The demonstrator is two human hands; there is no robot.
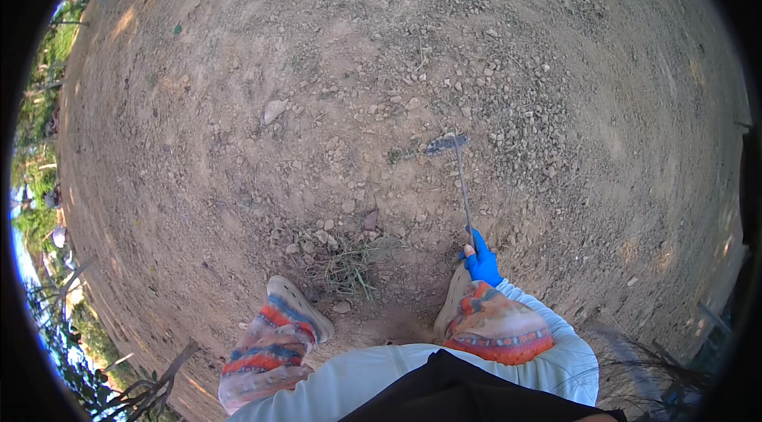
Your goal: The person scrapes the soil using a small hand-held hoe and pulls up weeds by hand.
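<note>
My right hand (481, 261), in a blue glove with the thumb tip bare, grips the thin handle of a small hand hoe (463, 187). The hoe's flat metal blade (443, 145) rests at the stony ground beside a small green weed (400, 154). My left hand is out of view; its pale sleeve (333, 380) runs across my lap at the lower left. Between my two clog-like shoes lies a heap of pulled grass (348, 270), with several small stones at its upper left.
Dry soil with loose stones spreads around, including a larger pale stone (274, 111). My beige shoes (300, 308) stand either side of the grass. Bare branches (161, 383) reach in at the lower left, and green plants line the left edge.
</note>
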